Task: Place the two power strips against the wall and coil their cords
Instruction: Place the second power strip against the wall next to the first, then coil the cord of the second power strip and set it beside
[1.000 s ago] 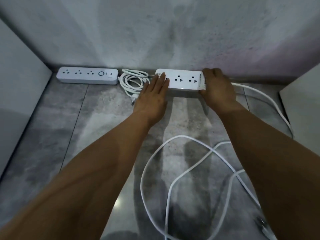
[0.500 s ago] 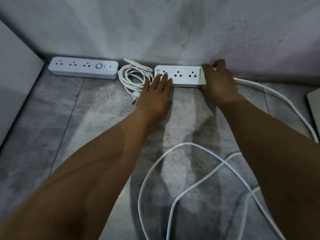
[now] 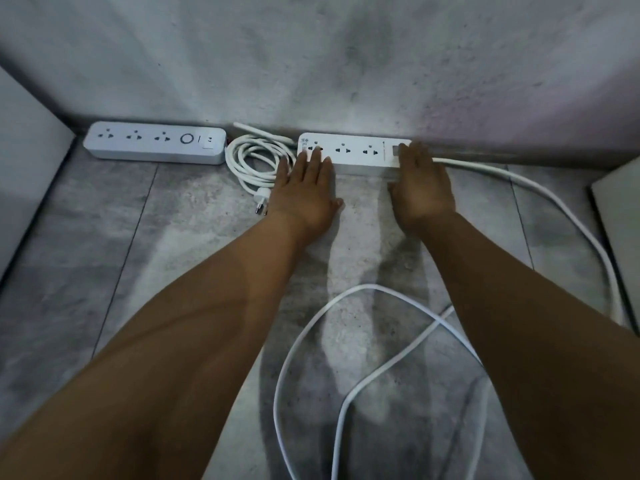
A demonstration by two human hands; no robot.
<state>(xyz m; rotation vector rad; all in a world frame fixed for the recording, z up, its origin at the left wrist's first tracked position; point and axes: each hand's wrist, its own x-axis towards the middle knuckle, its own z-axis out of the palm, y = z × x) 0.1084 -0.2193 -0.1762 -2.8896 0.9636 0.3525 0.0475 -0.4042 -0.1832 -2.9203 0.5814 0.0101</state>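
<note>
Both my hands lie flat with the fingers spread out straight, holding nothing. My left hand [image 3: 304, 194] rests on the floor with its fingertips on the left end of the right power strip [image 3: 353, 152]; my right hand [image 3: 420, 187] covers that strip's right end, where its cord leaves.

That strip sits at about one o'clock from the middle of the view, its long back edge along the foot of the wall [image 3: 311, 64]. I judge it flush, though the shadow at the base hides the seam. The left power strip [image 3: 154, 143] is at about eleven o'clock, also lying along the wall, with its coiled cord [image 3: 258, 161] bundled between the two strips and its plug [image 3: 262, 199] lying at the coil's near edge, just beside my left hand.

So, as I read it, both strips are placed and one cord is coiled. What remains is the loose cord [image 3: 519, 183] of the right strip: it runs off toward three o'clock, swings down the right side, and sprawls in crossing loops across the tiled floor [image 3: 104, 237] at about six o'clock, between my forearms. Its plug I cannot see. I would gather that cord next.
</note>
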